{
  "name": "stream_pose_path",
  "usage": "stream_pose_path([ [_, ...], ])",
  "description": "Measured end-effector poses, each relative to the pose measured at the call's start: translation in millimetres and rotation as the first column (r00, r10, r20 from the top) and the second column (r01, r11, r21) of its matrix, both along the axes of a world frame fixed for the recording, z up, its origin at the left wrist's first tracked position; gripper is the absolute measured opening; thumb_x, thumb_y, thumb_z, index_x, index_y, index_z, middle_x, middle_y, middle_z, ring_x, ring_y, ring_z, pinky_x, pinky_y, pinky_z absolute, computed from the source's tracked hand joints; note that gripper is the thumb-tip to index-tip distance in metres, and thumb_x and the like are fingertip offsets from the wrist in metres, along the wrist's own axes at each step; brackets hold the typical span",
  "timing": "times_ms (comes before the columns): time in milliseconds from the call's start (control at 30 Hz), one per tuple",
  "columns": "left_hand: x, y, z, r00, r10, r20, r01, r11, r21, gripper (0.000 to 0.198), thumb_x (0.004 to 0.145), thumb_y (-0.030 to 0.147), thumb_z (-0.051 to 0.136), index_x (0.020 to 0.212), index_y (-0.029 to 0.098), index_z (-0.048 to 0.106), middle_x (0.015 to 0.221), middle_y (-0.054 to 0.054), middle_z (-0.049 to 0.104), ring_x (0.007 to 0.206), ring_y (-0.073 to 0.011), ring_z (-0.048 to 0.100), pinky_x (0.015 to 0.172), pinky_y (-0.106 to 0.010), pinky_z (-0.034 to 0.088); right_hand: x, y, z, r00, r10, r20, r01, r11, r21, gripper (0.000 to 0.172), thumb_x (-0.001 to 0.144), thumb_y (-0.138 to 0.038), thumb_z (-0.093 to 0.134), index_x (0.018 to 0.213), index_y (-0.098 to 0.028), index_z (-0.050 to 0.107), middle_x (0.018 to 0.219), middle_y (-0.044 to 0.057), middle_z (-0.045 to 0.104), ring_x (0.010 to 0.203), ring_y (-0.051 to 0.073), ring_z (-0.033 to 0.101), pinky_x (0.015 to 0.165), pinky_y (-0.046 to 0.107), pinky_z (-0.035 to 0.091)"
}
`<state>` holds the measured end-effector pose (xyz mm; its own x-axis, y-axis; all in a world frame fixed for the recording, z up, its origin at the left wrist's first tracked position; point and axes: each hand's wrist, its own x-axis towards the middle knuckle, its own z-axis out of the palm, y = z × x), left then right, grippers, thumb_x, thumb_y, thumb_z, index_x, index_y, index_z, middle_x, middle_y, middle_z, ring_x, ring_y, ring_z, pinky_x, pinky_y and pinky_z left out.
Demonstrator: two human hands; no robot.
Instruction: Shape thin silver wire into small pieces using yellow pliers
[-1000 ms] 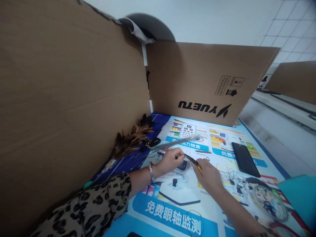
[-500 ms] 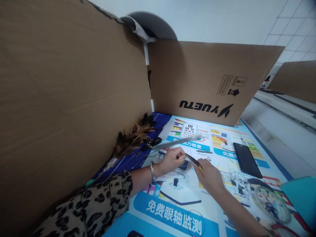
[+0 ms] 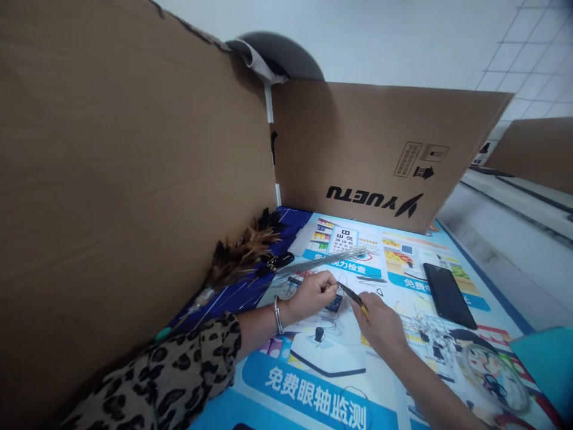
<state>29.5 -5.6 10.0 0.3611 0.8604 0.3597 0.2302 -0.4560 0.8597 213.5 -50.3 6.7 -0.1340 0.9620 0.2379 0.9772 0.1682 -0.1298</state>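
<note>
My right hand [image 3: 380, 322] is closed around the handles of a pair of pliers [image 3: 353, 293], dark at the jaws and yellow on the grip. The narrow tip reaches the fingertips of my left hand [image 3: 313, 295]. Those fingers are pinched on a thin wire, of which only a fine bit shows by the plier tip; the rest is hidden in the fist. Behind my left hand lies a bundle of straight silvery wires [image 3: 329, 258]. A few short dark pieces [image 3: 370, 279] rest beyond the pliers.
A black phone [image 3: 449, 295] lies on the right of the printed table cover. Near it are tangled wire bits [image 3: 432, 334] and a clear round dish [image 3: 496, 373]. Brown feathers [image 3: 244, 245] and a black key fob [image 3: 281, 260] lie at left, beside tall cardboard walls [image 3: 349, 143].
The view has tilted up slightly, so everything sits a little lower. Both hands and the pliers keep nearly the same position, with the plier tip still at my left fingertips.
</note>
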Motion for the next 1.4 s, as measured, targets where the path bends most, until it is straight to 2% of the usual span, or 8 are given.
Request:
stream_pose_path([
  [433, -0.4, -0.1, 0.3, 1.0, 0.004, 0.019, -0.004, 1.0, 0.018, 0.008, 0.074, 0.018, 0.046, 0.067, 0.014, 0.048, 0.059, 0.004, 0.042, 0.054, -0.0073, 0.036, 0.05, -0.018, 0.028, 0.2, 0.3, -2.8, 1.0, -0.007, -0.004, 0.007, 1.0, 0.017, 0.029, 0.087, -0.043, 0.032, 0.086, -0.023, 0.052, 0.083, 0.002, 0.058, 0.07, 0.014, 0.056, 0.052, 0.022, 0.031],
  [900, -0.6, -1.0, 1.9, 0.997, 0.054, -0.049, -0.051, 0.997, 0.049, 0.01, 0.075, 0.018, 0.045, 0.068, 0.014, 0.051, 0.059, 0.002, 0.046, 0.056, -0.0084, 0.039, 0.051, -0.019, 0.03, -0.1, 1.0, -1.9, 0.999, -0.007, 0.037, 0.007, 1.0, 0.007, 0.028, 0.087, -0.043, 0.032, 0.085, -0.023, 0.051, 0.084, 0.002, 0.057, 0.069, 0.014, 0.055, 0.052, 0.022, 0.03],
  [1400, 0.1, 1.3, -0.5, 1.0, 0.023, 0.002, -0.023, 1.0, -0.007, 0.013, 0.078, 0.023, 0.045, 0.071, 0.014, 0.051, 0.058, 0.004, 0.046, 0.053, -0.0073, 0.039, 0.048, -0.018, 0.03, 3.3, 2.0, 3.3, 0.992, -0.017, -0.123, 0.006, 0.996, -0.088, 0.032, 0.086, -0.048, 0.032, 0.083, -0.023, 0.052, 0.079, 0.0, 0.057, 0.067, 0.012, 0.053, 0.053, 0.021, 0.028],
])
